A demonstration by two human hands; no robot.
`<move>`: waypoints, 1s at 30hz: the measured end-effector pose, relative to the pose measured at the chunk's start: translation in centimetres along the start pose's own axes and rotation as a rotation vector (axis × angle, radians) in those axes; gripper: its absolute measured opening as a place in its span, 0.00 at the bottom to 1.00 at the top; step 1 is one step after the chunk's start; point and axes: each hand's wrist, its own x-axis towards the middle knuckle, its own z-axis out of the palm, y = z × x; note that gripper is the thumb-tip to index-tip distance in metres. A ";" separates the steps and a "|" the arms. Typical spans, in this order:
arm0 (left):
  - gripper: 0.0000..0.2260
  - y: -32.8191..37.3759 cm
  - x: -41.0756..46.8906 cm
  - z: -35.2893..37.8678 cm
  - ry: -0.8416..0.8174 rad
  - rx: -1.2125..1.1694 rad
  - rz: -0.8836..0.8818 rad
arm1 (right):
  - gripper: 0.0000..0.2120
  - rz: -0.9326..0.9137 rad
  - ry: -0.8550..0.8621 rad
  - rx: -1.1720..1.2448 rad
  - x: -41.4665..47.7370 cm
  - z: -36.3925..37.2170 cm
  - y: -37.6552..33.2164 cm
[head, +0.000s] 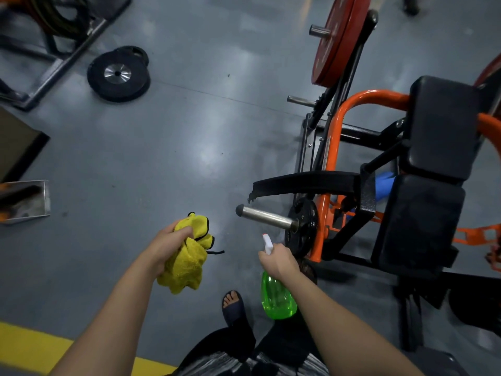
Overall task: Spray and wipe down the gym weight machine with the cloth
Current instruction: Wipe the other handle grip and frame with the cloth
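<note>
The weight machine (332,147) stands at the right, with an orange and black frame and black pads (442,126). A steel sleeve bar (265,216) juts left from a small black plate (301,229). My right hand (279,260) grips a green spray bottle (276,297) by its white trigger head, nozzle pointing toward that bar and plate. My left hand (168,242) holds a bunched yellow cloth (189,256) with black trim, left of the bar and apart from the machine.
A red plate (336,42) hangs on the machine's upper peg. Black plates (118,74) lie on the grey floor at the upper left beside a rack (59,50). A metal tray (25,202) sits at the left edge. My sandalled foot (233,305) is below the bottle; a yellow floor line (35,346) runs bottom left.
</note>
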 end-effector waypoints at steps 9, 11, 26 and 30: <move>0.15 0.7 0.5 1.8 0.004 0.050 0.045 | 0.16 0.200 0.152 0.092 1.2 -2.6 3.9; 0.16 1.1 0.6 2.7 -0.002 0.073 0.052 | 0.14 0.192 0.150 0.072 1.4 -3.6 5.1; 0.16 10.1 1.3 18.1 -0.122 0.229 0.210 | 0.14 -0.042 0.515 0.717 1.5 -13.9 12.8; 0.16 11.8 1.7 21.7 -0.132 0.225 0.231 | 0.05 -0.145 0.702 0.876 2.5 -20.8 11.0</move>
